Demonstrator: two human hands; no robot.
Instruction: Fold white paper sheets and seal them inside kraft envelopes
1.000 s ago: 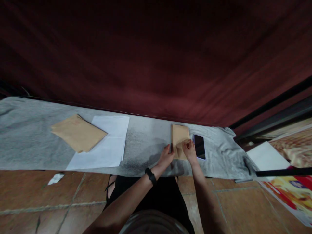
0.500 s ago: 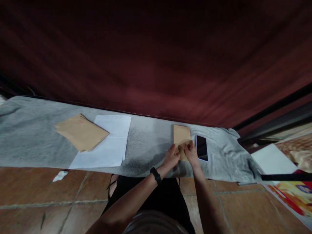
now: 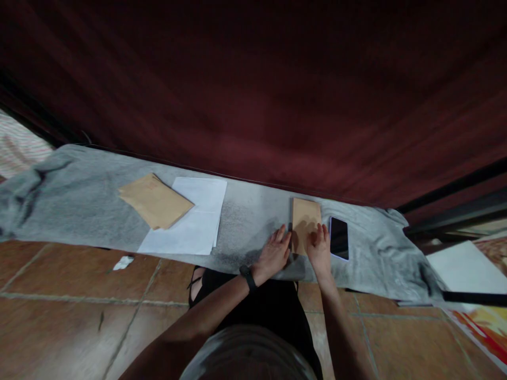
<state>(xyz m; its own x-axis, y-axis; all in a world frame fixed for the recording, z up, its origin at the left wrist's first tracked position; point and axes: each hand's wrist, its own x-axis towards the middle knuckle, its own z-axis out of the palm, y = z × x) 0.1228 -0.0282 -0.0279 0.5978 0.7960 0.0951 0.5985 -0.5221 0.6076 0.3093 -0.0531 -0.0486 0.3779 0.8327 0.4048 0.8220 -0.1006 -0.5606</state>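
Noted brown envelope on bench between left hand, fingers spread beside its left edge, and right hand, nearer, overlapping it; cannot tell if gripping. Long axis pointing forward.

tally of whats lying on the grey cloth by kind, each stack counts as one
phone: 1
white paper stack: 1
brown paper: 2 (left stack, packet near the phone)
total: 4
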